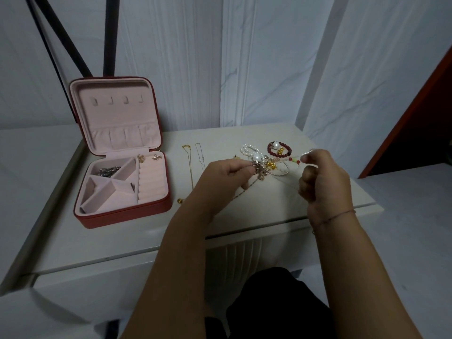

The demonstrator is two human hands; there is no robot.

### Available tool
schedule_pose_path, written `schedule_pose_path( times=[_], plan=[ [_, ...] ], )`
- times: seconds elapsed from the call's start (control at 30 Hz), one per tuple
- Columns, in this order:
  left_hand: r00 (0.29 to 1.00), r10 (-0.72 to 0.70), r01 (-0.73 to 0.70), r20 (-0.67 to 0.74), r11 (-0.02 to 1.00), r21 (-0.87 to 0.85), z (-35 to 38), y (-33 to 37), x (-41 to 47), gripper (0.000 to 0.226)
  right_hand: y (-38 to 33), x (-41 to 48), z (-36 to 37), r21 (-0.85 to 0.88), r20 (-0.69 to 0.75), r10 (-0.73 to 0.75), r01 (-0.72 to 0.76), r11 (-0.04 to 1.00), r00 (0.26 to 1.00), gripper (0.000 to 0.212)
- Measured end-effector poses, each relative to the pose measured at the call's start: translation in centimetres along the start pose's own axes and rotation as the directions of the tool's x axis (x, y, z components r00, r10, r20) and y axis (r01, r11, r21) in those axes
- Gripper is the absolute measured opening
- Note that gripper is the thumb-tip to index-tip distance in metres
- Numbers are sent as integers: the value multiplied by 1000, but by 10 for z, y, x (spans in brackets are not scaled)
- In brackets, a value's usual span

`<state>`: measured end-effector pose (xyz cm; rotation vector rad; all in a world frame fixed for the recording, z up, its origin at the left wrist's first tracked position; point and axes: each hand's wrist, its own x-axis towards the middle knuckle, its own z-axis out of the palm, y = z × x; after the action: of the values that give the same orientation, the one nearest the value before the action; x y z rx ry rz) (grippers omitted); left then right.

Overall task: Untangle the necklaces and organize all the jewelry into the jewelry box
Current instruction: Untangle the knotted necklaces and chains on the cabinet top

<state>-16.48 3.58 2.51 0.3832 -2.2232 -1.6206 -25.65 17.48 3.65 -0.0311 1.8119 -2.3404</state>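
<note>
The left hand (pixel 225 171) is held low over the table (pixel 269 206), thumb and fingers pinching the tangle (pixel 259 160) of pearls and gold bits near the back edge. The right hand (pixel 322 177) is raised, its fingers curled – the tips pinch a thin chain (pixel 307 152). Two necklaces (pixel 189 165) lie straight between the tangle and the open box (pixel 122 212) on the left side. A red bracelet (pixel 271 150) lies behind the tangle – the wall (pixel 269 69) is white.

A white table (pixel 269 204) stands before pale sheeting (pixel 269 57), with black poles (pixel 111 33), perhaps a stand, behind.
</note>
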Motion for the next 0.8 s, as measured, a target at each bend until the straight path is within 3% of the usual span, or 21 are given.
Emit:
schedule_pose_path(
  times=[0.17,0.33,0.5,0.8],
  plan=[
    [994,37,-45,-104,996,-78,6,0,2,15,11,-3,6,-242,281,5,66,968,960,10],
    [976,100,-114,-194,992,-61,6,1,5,12,12,-9,11,-214,484,123,-19,977,866,18],
    [968,124,-142,-217,988,-66,7,3,5,4,12,-11,11,-314,486,-12,188,931,874,17],
    [977,106,-136,-188,979,-153,7,5,4,11,13,-8,11,-237,418,-69,182,955,906,11]
  ],
)
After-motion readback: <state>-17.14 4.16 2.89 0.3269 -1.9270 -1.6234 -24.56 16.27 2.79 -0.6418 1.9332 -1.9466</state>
